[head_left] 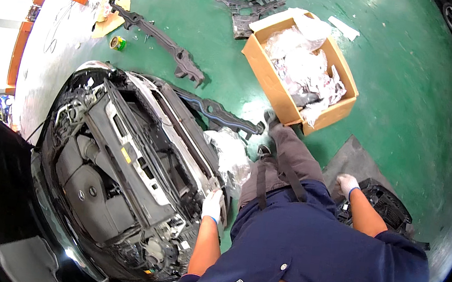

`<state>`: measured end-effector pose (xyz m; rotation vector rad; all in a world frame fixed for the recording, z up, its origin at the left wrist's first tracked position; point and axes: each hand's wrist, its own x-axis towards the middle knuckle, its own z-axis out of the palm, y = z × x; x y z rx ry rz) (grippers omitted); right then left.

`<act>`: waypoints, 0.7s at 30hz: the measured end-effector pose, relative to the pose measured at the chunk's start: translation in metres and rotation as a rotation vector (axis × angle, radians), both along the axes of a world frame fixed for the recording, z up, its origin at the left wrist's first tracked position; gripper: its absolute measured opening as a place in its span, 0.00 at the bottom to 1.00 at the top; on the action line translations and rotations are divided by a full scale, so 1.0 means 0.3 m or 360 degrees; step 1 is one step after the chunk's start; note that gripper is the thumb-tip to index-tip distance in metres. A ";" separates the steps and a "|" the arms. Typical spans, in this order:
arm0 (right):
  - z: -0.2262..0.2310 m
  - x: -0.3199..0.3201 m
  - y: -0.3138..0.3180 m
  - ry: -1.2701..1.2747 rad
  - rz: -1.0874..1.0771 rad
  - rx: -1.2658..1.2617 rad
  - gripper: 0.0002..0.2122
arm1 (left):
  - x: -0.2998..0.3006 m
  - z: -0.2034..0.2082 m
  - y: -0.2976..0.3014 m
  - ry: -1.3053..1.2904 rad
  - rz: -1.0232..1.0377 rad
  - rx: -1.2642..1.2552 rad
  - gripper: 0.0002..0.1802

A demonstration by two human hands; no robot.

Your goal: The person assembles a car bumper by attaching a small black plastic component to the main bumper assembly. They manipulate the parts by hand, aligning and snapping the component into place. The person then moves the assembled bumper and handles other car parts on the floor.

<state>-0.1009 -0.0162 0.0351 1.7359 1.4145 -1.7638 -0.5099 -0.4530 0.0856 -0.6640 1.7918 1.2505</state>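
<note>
My left hand (212,205), in a white glove, is at the front edge of a car with its hood raised. Its fingers look stretched out along the exposed front-end frame (144,173); I see nothing held in them. Behind that frame lies the dark engine cover (87,194). My right hand (347,184), also gloved, is out at my right side with its fingers curled in and nothing visible in them. Below it in the picture is a black grille-like part (386,206), partly hidden by my arm, beside a grey mat (356,158).
An open cardboard box (270,84) with crumpled plastic wrapping stands ahead of my feet. Clear plastic sheeting (230,156) lies between car and legs. Long black trim pieces (164,44) and a black bracket (249,10) lie on the green floor (416,80), near a small can (117,43).
</note>
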 end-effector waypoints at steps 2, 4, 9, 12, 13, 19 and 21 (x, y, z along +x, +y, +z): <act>-0.036 -0.171 0.158 0.0216 0.0448 0.0285 0.06 | -0.110 -0.053 0.061 -0.0008 0.0191 0.0137 0.25; 0.002 -0.497 0.282 0.0081 -0.0285 -0.0240 0.09 | -0.209 -0.053 0.072 -0.0021 0.0301 0.0143 0.26; -0.121 -0.933 0.668 0.0043 -0.0172 -0.0166 0.12 | -0.238 0.012 0.265 -0.0108 0.0447 -0.0267 0.28; -0.114 -1.187 0.907 -0.0049 0.0217 -0.0269 0.08 | -0.164 0.015 0.296 -0.0491 0.0624 -0.0517 0.18; -0.132 -1.226 0.986 0.0042 0.0246 -0.0258 0.10 | -0.151 0.012 0.306 -0.0517 0.0578 -0.0456 0.19; -0.123 -1.529 1.359 0.0015 0.0003 -0.0204 0.17 | -0.428 0.066 0.645 -0.0350 0.0571 -0.0597 0.15; -0.130 -1.638 1.412 -0.0063 0.0040 -0.0158 0.18 | -0.563 0.065 0.637 -0.0179 0.0441 -0.0639 0.23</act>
